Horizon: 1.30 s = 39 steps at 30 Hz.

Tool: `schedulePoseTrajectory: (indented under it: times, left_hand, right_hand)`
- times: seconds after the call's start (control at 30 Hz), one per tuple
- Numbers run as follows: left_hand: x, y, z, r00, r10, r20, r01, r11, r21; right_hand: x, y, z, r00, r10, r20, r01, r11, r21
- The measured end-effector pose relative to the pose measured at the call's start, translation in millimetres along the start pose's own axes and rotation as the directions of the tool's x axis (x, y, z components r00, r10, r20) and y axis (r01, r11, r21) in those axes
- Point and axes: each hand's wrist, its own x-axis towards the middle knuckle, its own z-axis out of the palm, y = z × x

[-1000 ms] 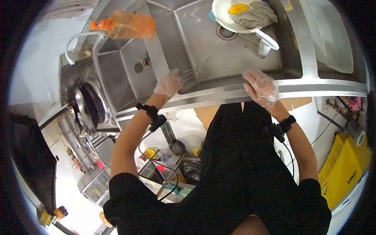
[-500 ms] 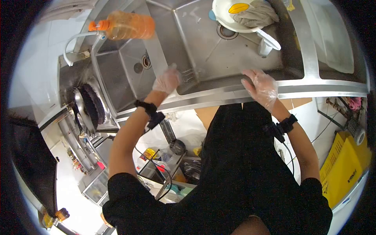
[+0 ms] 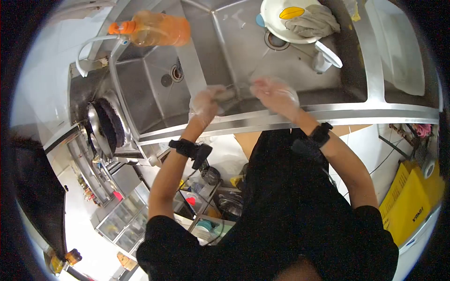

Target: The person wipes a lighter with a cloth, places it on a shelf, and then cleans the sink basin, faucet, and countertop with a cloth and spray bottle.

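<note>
Both of my hands wear clear plastic gloves and are close together over the front of the large sink basin (image 3: 243, 56). My left hand (image 3: 204, 106) is closed near the divider, with a blurred greyish, thin object (image 3: 227, 95) at its fingertips. My right hand (image 3: 276, 96) is just to the right, its fingers bunched and pointing left at that object. Motion blur hides what exactly they hold. Further back in the basin sit a white bowl (image 3: 274, 18) with a yellow pattern, a grey cloth (image 3: 315, 22) in it, and a white handled item (image 3: 326, 58).
A large bottle of orange liquid (image 3: 159, 29) lies across the back of the left basin (image 3: 133, 84), beside a white faucet (image 3: 82, 58). Dark pans (image 3: 105, 126) stand at the left. A yellow bag (image 3: 408, 201) is at the lower right, and a shelf with containers (image 3: 211, 210) below.
My right hand has moved left from the sink's front edge, its spread fingers now drawn together beside my left hand. My left hand has shifted slightly down and right. The view has moved a little.
</note>
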Motion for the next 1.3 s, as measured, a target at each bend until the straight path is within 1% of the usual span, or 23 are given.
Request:
schedulePoseTrajectory:
  times: [0.07,0.13,0.17,0.2,0.3,0.33,0.37,0.4,0.47,0.5,0.53,0.57,0.6,0.67,0.7,0.77,0.87,0.9,0.93,0.97,1.07,1.23,1.3]
  left_hand:
    - [8,4,-4,0.995,-0.082,-0.052,0.079,0.995,-0.054]
    - [12,7,2,0.925,-0.376,-0.056,0.291,0.794,-0.534]
    - [11,5,15,0.924,-0.379,-0.055,0.292,0.788,-0.542]
    - [6,3,31,0.949,-0.310,-0.058,0.116,0.515,-0.849]
    - [-2,-4,40,0.958,-0.103,-0.266,-0.145,0.625,-0.767]
    - [2,-6,46,0.963,-0.264,0.045,0.055,0.030,-0.998]
    - [4,-3,47,0.903,-0.200,0.380,0.200,-0.587,-0.784]
    - [2,1,48,0.902,-0.203,0.381,0.194,-0.597,-0.778]
    - [-8,22,33,0.912,-0.366,0.187,0.193,-0.019,-0.981]
    - [-12,20,36,0.944,-0.330,-0.024,0.087,0.319,-0.944]
    - [-16,18,39,0.932,-0.279,-0.234,-0.011,0.621,-0.784]
    - [-17,20,30,0.908,-0.301,-0.291,0.026,0.734,-0.679]
    - [-18,20,21,0.884,-0.311,-0.350,0.070,0.828,-0.556]
    - [-25,7,18,0.817,-0.430,-0.385,0.138,0.794,-0.592]
    - [-29,-4,21,0.771,-0.453,-0.448,0.105,0.783,-0.613]
    - [-33,-15,24,0.733,-0.455,-0.505,0.107,0.811,-0.575]
    - [-40,-24,40,0.717,-0.462,-0.522,0.147,0.832,-0.535]
    - [-38,-24,52,0.702,-0.446,-0.556,0.125,0.845,-0.521]
    - [-36,-26,65,0.683,-0.428,-0.592,0.101,0.858,-0.504]
    - [-36,-25,72,0.687,-0.391,-0.612,0.096,0.884,-0.458]
    - [-30,-21,84,0.669,-0.424,-0.611,0.124,0.874,-0.471]
    - [-26,-20,82,0.675,-0.432,-0.598,0.146,0.873,-0.466]
    - [-27,-19,82,0.681,-0.436,-0.589,0.158,0.872,-0.463]
  right_hand:
    - [25,11,25,0.999,0.013,0.040,-0.012,1.000,-0.024]
    - [55,43,66,0.993,-0.033,0.111,0.000,0.959,0.283]
    - [58,34,68,0.990,-0.050,0.134,-0.005,0.926,0.377]
    - [57,29,65,0.976,-0.076,0.205,-0.026,0.891,0.454]
    - [43,-10,47,0.937,-0.004,0.350,-0.239,0.723,0.648]
    - [39,-20,44,0.897,0.080,0.434,-0.405,0.542,0.737]
    - [35,-28,41,0.893,0.086,0.443,-0.413,0.549,0.727]
    - [32,-35,39,0.867,0.073,0.493,-0.478,0.404,0.780]
    - [41,-13,54,0.834,0.061,0.548,-0.544,0.254,0.799]
    - [57,35,78,0.926,-0.185,0.329,-0.135,0.651,0.747]
    - [61,44,84,0.899,-0.343,0.273,0.100,0.768,0.633]
    - [61,38,84,0.846,-0.490,0.210,0.344,0.802,0.488]
    - [61,33,77,0.865,-0.446,0.228,0.354,0.867,0.350]
    - [69,11,56,0.870,-0.253,0.424,0.347,0.924,-0.160]
    - [83,12,48,0.843,-0.046,0.536,0.359,0.790,-0.497]
    - [111,30,68,0.923,0.295,0.247,-0.246,0.946,-0.211]
    - [138,61,92,0.999,-0.040,-0.027,0.015,0.782,-0.623]
    - [147,60,101,0.928,0.016,0.372,0.305,0.539,-0.785]
    - [157,56,105,0.717,0.190,0.671,0.618,0.273,-0.738]
    - [171,99,129,0.668,0.067,0.741,0.697,0.293,-0.655]
    - [150,57,142,0.854,0.008,0.520,0.336,0.756,-0.562]
    - [118,6,117,0.700,-0.022,0.714,0.431,0.810,-0.398]
    - [122,20,124,0.765,-0.103,0.636,0.445,0.798,-0.406]
